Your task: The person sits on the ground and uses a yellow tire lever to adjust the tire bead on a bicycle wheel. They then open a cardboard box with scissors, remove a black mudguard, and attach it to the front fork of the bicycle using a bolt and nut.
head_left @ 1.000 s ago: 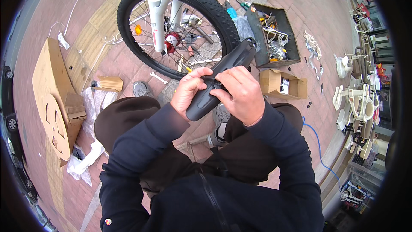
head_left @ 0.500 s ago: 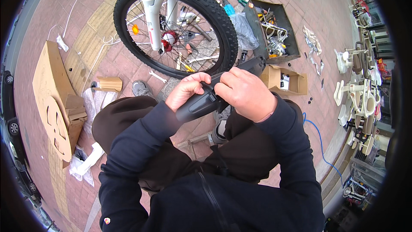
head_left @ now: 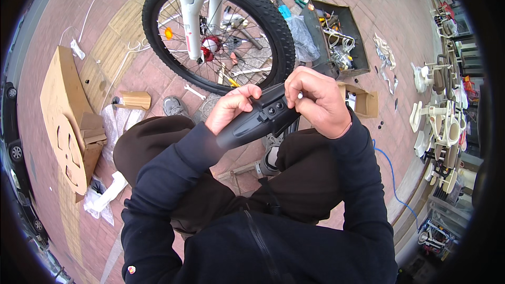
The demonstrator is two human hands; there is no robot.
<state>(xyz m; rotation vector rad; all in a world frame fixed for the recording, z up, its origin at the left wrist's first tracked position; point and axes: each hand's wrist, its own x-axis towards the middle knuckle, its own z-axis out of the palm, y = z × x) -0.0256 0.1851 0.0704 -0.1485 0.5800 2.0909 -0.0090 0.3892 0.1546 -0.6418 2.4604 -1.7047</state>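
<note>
A long black plastic bicycle mudguard (head_left: 244,128) lies slantwise in front of me, above my knees. My left hand (head_left: 231,109) is closed on its upper edge, thumb and fingers pressing it. Two round dark fittings (head_left: 275,108) show on its bracket between my hands. My right hand (head_left: 318,102) is closed in a pinch at the mudguard's right part, with a small piece with a whitish round end (head_left: 300,95) between its fingertips. The rest of that piece is hidden by the fingers. Just beyond stands a bicycle's front wheel (head_left: 288,47) with a white fork (head_left: 191,26).
An open toolbox (head_left: 363,58) full of tools stands at the far right, a small open carton (head_left: 368,104) nearer. Flattened cardboard (head_left: 66,105) and plastic wrap lie at left. A wrench (head_left: 194,92) rests by my shoe (head_left: 173,106). Pale bicycle seats line the right side.
My right hand has lifted and shifted right, uncovering the two round fittings and showing the small white-ended piece in its fingers. My left hand keeps its hold on the mudguard.
</note>
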